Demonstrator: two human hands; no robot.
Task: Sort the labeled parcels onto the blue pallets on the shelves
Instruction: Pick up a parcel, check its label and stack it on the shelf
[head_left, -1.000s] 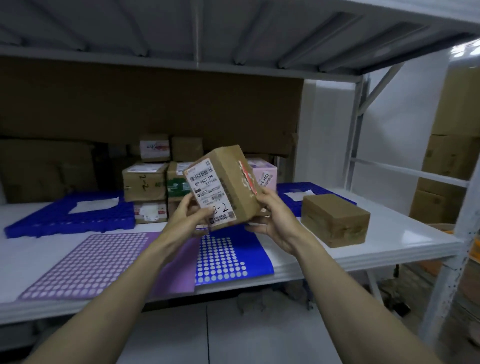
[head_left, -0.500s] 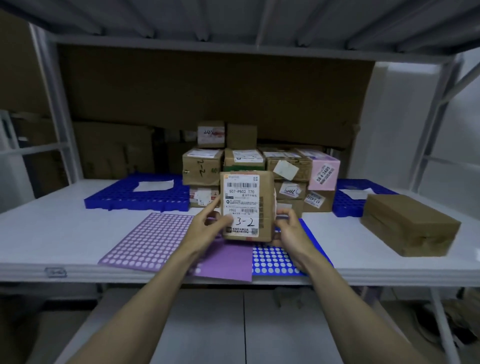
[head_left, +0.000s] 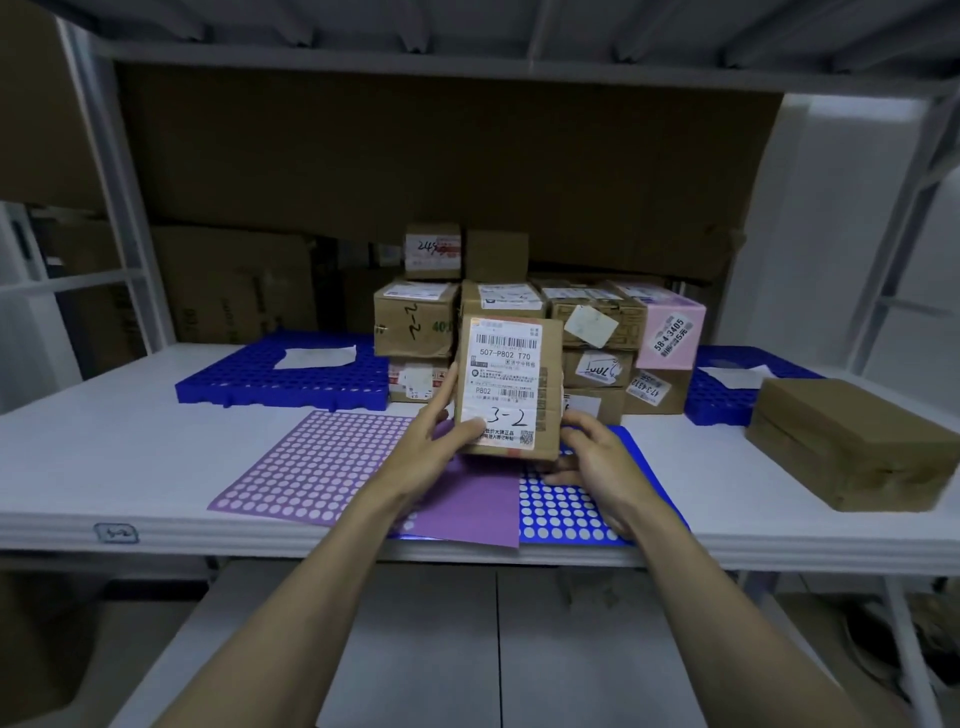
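Note:
I hold a small brown parcel (head_left: 511, 387) upright over the shelf, its white label facing me with "3-2" handwritten on it. My left hand (head_left: 435, 435) grips its left edge, thumb on the label. My right hand (head_left: 592, 460) supports its lower right corner from below. Behind it stands a stack of labeled parcels (head_left: 597, 338), one of them pink. A blue pallet (head_left: 234, 382) lies at the left with a white paper on it. Another blue pallet (head_left: 719, 397) lies at the right.
A purple dotted sheet (head_left: 311, 467) and a blue dotted sheet (head_left: 561, 514) lie on the white shelf (head_left: 104, 457) under my hands. A plain brown box (head_left: 852, 441) sits at the right. Large cardboard lines the back. An upper shelf hangs overhead.
The parcel has been turned so its label faces me squarely and has come down a little toward the shelf. My view has swung left, centring the parcel stack.

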